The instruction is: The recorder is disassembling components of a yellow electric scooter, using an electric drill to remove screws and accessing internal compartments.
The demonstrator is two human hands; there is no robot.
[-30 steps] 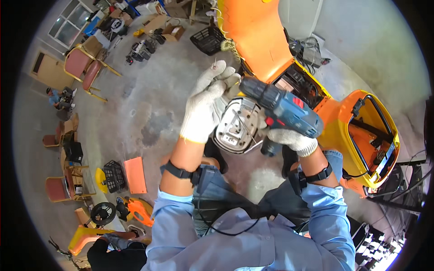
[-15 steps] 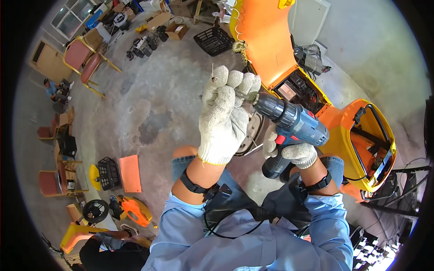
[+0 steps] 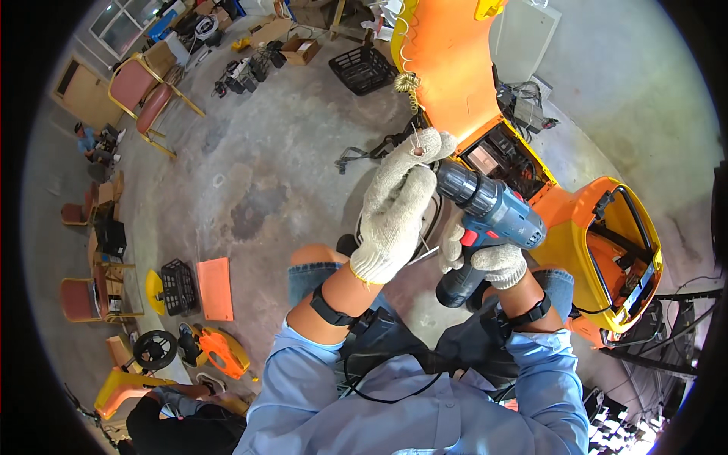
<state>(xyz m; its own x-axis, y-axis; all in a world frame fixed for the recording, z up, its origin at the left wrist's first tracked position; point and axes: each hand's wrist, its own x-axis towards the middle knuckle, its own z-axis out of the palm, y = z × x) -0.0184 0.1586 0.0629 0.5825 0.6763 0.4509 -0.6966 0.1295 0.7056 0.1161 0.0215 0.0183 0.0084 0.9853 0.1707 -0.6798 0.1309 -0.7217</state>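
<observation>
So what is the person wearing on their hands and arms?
Both hands wear knitted off-white work gloves: the left hand and the right hand. Each wrist has a black strap around it. The sleeves are light blue and pushed up the forearms. A thin black cable loops across the shirt front.

1 blue drill (image 3: 493, 216); 2 gloved hands (image 3: 394, 208) (image 3: 485, 258); 2 black crates (image 3: 362, 70) (image 3: 179, 287).

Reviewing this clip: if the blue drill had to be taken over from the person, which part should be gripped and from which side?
Probably the handle, from below. The blue drill points its chuck toward the gloved left hand, whose fingers cover the tip, and the right hand wraps the handle beneath the body. That leaves the lower handle and its dark base as the freest part.
</observation>
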